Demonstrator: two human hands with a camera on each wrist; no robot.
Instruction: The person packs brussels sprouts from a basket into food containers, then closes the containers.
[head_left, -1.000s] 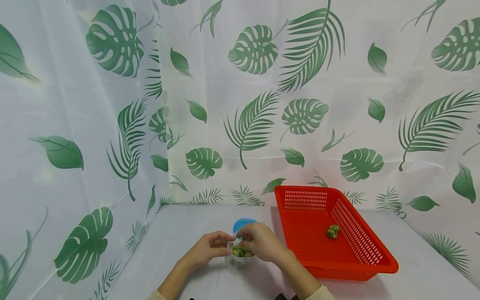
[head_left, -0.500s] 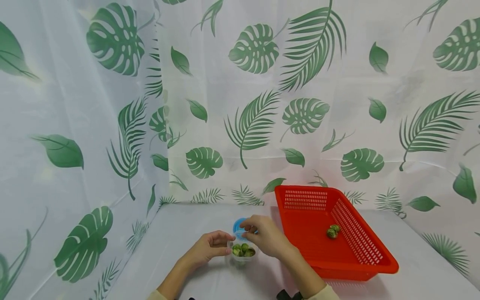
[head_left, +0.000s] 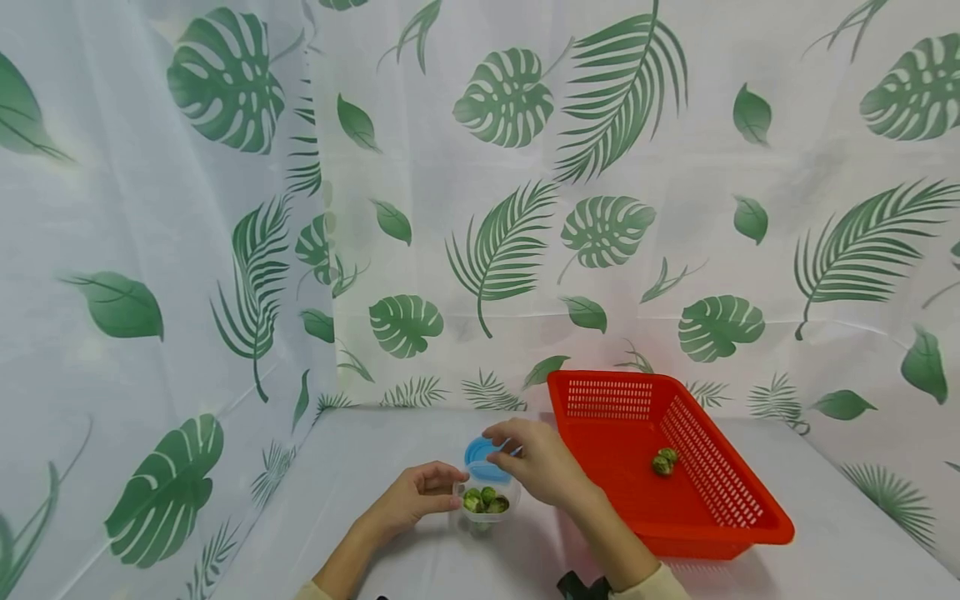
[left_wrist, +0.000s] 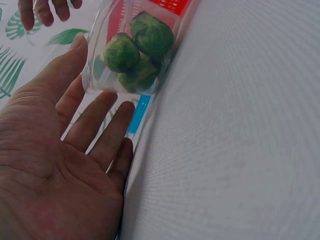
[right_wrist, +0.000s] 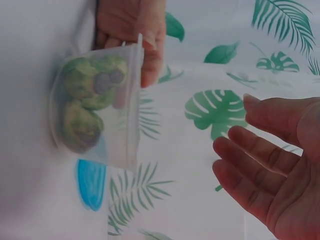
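Several Brussels sprouts (head_left: pixel 487 498) sit in a small clear plastic container (head_left: pixel 486 517) on the table. My left hand (head_left: pixel 420 497) holds the container's left side, thumb near the front corner and fingers towards the back; the left wrist view shows the thumb by the rim of the container (left_wrist: pixel 92 80). Behind the container lies a blue lid (head_left: pixel 480 450), partly covered from the head camera by my right hand (head_left: pixel 542 462). That hand hovers above and to the right of the container with loosely bent fingers; the right wrist view shows nothing in its grasp (right_wrist: pixel 280 165).
A large red perforated basket (head_left: pixel 626 500) stands to the right of the hands, with a few Brussels sprouts (head_left: pixel 663 461) on its floor. Leaf-patterned curtains (head_left: pixel 517 333) rise behind and left of the white table (head_left: pixel 345 450). A dark object (head_left: pixel 581 586) shows near the right sleeve.
My right hand has risen out of the container and drawn back up and right, uncovering the sprouts and more of the blue lid. The left hand has stayed put.
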